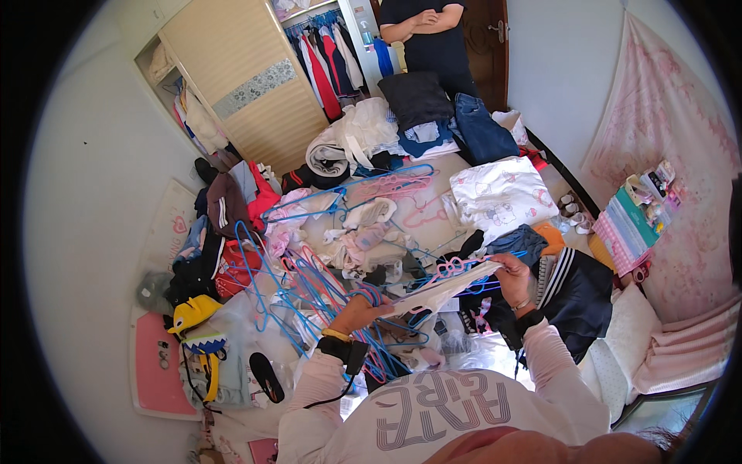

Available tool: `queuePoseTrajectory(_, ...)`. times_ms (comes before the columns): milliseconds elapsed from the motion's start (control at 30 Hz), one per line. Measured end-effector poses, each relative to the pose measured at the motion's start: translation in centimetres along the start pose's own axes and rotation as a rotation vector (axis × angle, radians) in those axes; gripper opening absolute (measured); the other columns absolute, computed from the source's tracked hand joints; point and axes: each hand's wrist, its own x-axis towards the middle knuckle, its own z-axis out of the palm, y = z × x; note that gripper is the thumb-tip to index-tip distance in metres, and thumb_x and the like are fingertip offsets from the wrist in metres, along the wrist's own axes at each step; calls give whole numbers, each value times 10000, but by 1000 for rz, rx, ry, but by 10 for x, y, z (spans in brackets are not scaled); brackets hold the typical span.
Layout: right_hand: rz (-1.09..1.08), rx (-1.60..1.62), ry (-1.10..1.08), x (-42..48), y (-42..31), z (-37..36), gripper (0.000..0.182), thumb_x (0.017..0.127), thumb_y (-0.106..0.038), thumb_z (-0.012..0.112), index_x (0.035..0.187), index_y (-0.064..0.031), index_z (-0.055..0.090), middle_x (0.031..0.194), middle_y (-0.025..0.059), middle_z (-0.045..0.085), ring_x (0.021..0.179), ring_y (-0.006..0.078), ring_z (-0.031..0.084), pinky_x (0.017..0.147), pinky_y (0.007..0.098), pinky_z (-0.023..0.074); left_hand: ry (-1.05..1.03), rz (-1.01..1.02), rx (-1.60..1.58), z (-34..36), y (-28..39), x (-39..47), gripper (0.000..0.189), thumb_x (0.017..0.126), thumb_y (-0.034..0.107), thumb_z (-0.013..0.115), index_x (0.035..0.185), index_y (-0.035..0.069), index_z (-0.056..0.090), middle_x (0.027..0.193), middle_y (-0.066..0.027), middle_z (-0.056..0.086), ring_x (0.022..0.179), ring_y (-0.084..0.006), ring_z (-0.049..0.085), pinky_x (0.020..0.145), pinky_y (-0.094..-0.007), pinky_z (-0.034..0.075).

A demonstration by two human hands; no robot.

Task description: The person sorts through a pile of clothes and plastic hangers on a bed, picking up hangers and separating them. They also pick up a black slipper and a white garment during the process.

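Observation:
A strip of whitish cloth (pixel 443 288) stretches between my two hands in front of my chest. My left hand (pixel 358 311) grips its lower-left end and also has the hooks of several blue and pink hangers in or against its fingers. The bodies of these wire clothes hangers (pixel 307 272) fan out to the left and below. My right hand (pixel 512 279) pinches the cloth's other end. Right beside the cloth are pink looped hanger parts (pixel 452 267) and blue hangers. Crumpled pale and pink clothes (pixel 362 240) lie just beyond.
Piled clothes surround the hangers, with a white printed folded fabric (pixel 503 194) and dark striped garment (pixel 565 296) at right. A black shoe (pixel 266 377) lies lower left. Behind stand an open wardrobe (pixel 249 87) and a person (pixel 426 40) with folded arms.

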Motion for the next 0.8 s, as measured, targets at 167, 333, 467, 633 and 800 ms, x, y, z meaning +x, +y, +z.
queuePoseTrajectory(167, 252, 115, -97, 8, 25, -20, 284, 717, 96, 439, 928, -9, 597, 793, 38, 596, 706, 106, 534, 626, 254, 437, 164, 83, -97, -4, 10, 0, 289, 761, 239, 721, 855, -25, 648, 743, -46, 583, 716, -138, 526, 670, -287, 433)
queuePoseTrajectory(333, 170, -21, 4, -40, 13, 25, 153, 792, -91, 627, 930, -33, 601, 737, 36, 560, 670, 111, 492, 609, 268, 415, 346, 43, -155, -3, 4, 10, 251, 787, 211, 678, 871, -24, 647, 773, -61, 613, 730, -136, 550, 685, -287, 443)
queuePoseTrajectory(467, 269, 234, -44, -16, -7, 18, 82, 835, -91, 492, 798, -45, 547, 635, 34, 516, 582, 135, 511, 553, 275, 421, 314, -136, -156, 2, -41, 2, 302, 748, 302, 714, 856, 23, 668, 633, -9, 577, 538, -78, 485, 490, -265, 408)
queuePoseTrajectory(633, 608, 935, -285, 14, -35, 1, 67, 814, -67, 540, 855, -14, 537, 589, 34, 493, 506, 137, 488, 507, 281, 417, 347, -38, -196, 3, -32, 9, 242, 733, 154, 730, 812, -42, 611, 711, -35, 572, 668, -98, 484, 632, -269, 419)
queuePoseTrajectory(800, 637, 699, -601, 9, -50, 1, 107, 785, -30, 605, 878, -6, 559, 705, 25, 564, 608, 108, 539, 623, 247, 464, 354, 6, -33, -6, -55, 4, 254, 733, 163, 724, 785, -48, 592, 686, -63, 567, 663, -120, 504, 634, -280, 423)
